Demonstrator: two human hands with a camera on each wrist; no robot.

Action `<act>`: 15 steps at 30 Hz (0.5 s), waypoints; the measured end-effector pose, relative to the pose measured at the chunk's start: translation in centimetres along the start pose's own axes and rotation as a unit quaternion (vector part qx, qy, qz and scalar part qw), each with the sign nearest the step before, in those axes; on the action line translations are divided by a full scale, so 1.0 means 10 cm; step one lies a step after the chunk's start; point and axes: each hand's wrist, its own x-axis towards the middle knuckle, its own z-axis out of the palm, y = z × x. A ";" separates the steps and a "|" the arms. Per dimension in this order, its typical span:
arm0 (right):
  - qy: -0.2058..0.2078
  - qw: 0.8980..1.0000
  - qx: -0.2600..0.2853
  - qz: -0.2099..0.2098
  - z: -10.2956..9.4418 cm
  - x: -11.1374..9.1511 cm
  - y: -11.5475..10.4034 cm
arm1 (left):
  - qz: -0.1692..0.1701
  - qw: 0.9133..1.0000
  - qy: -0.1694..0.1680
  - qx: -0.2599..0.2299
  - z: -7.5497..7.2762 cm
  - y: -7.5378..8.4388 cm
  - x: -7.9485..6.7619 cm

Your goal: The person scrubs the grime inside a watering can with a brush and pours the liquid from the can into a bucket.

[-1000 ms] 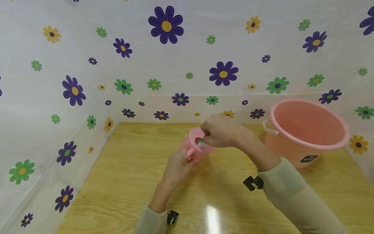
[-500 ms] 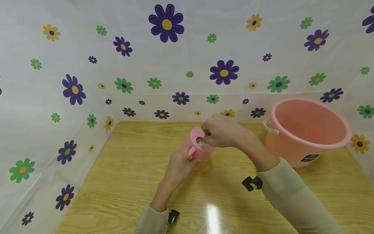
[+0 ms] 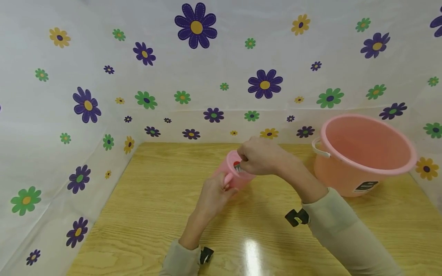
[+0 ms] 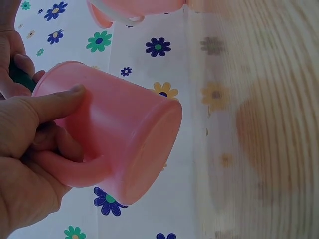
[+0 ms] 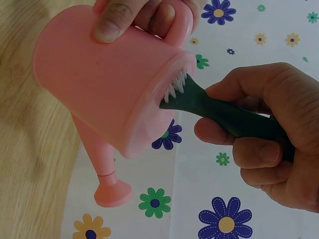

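Observation:
A pink watering can (image 5: 104,74) is tilted above the wooden table, its opening toward the right hand. My left hand (image 3: 211,197) grips its loop handle (image 4: 75,172), with the thumb lying along the body. A spout (image 5: 94,149) with a flared end points away from the handle. In my right hand (image 3: 259,155) is a dark green brush (image 5: 229,117), held by its handle between thumb and curled fingers. Its white bristles (image 5: 175,85) meet the can's rim at the opening. A small red patch (image 3: 236,164) shows by the bristles in the head view; what it is I cannot tell.
A large pink bucket (image 3: 345,180) with a white handle (image 3: 321,149) stands at the right back of the wooden table (image 3: 145,214). Behind and to the left hangs a white sheet (image 3: 221,57) printed with flowers.
Both hands keep their hold on the watering can and the brush. The can and brush have shifted very slightly right in the head view, which itself has moved a little.

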 end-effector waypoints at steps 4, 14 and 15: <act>0.004 1.000 -0.010 -0.012 0.02 0.00 0.02 | 0.041 0.999 0.025 -0.011 0.04 0.05 0.02; 0.005 1.000 0.011 0.015 0.02 -0.10 0.04 | 0.023 0.999 0.015 -0.026 0.07 0.13 0.07; 0.006 1.000 0.010 0.016 0.05 -0.10 0.04 | 0.021 0.999 0.014 -0.027 0.06 0.12 0.06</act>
